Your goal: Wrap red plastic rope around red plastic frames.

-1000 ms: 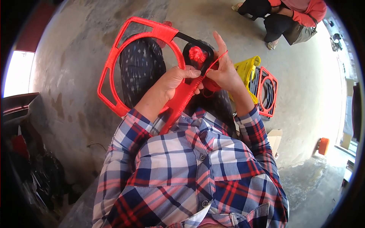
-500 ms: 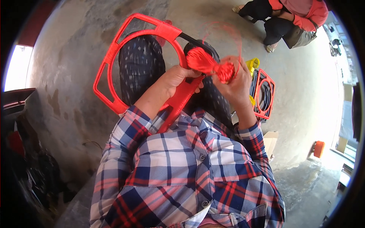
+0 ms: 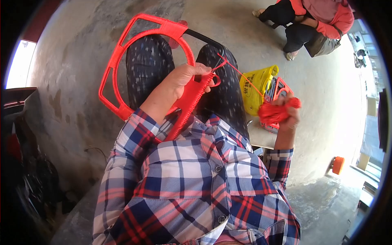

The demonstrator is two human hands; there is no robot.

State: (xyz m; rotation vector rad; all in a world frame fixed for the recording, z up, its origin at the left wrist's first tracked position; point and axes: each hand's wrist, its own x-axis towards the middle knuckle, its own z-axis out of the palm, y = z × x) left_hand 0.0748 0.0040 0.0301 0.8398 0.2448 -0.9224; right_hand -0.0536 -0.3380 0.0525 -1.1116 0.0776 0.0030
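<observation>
- Flat angular frame wound in red cord [image 3: 173, 29]: large round opening inside; slanted across the lap; winding incomplete.
- Bare black bar [image 3: 204, 39]: exposed section of the frame, upper right.
- Gathered bundle of red cord [image 3: 270, 113]: blurred; well apart, to the frame's right.
- Thin red strand [image 3: 243, 76]: stretched between bundle and bar.

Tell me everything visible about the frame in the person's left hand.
The frame is open and angular, with a large ring inside and gaps between. Most is tightly wrapped in glossy red cord; an upper-right bar is bare black. It slants over the patterned trousers, its near end by the plaid shirt. The left hand grips its right side, where a strand leads to the red bundle in the right hand.
</observation>
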